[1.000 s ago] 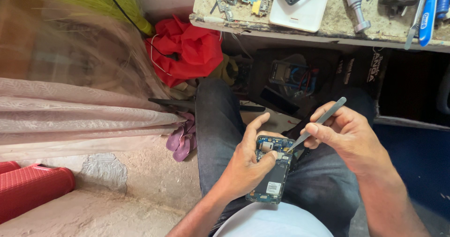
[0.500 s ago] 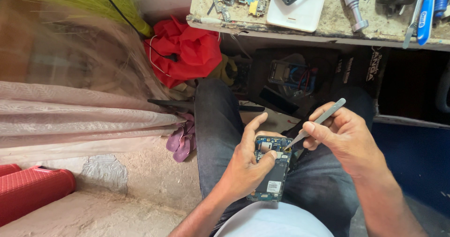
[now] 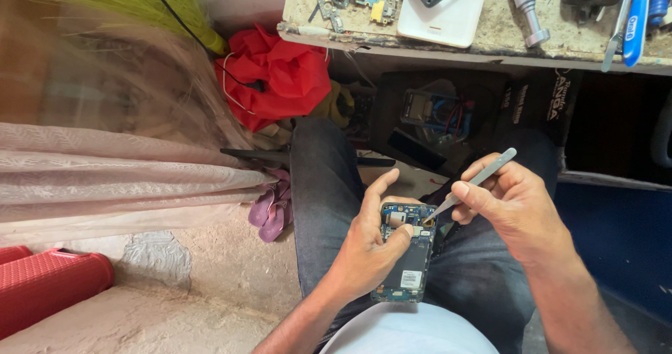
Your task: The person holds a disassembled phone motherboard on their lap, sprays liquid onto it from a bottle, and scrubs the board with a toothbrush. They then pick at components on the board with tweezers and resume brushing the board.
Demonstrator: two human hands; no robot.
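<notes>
The left hand [image 3: 364, 249] is gripping the opened phone [image 3: 406, 252] over the lap while the right hand [image 3: 514, 210] is pinching tweezers [image 3: 470, 185] whose tip is risking slipping and scratching the exposed board.

light: soft, even daylight | shadows: dim under bench [image 3: 490, 53] | blur: curtain [image 3: 105, 179] at left

The left side of the opened phone [image 3: 409, 256] is covered by the left hand [image 3: 367, 252]; the tweezers' [image 3: 470, 185] tips are too small to be made out.
</notes>
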